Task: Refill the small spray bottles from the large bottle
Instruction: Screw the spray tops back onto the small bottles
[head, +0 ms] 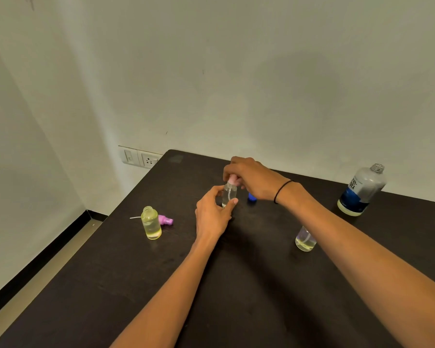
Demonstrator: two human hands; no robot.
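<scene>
Mid-table, left grip (212, 212) holds nearly-empty small bottle (229, 195); right grip (249, 178) pinches its pink cap (232, 179).

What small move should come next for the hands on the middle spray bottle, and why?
Probably twist the pink spray cap. The right hand pinches it while the left hand holds the small clear bottle upright on the table. Whether tightening or loosening, I cannot tell.

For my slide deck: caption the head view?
Left hand steadies small bottle; right hand grips its pink spray top.
</scene>
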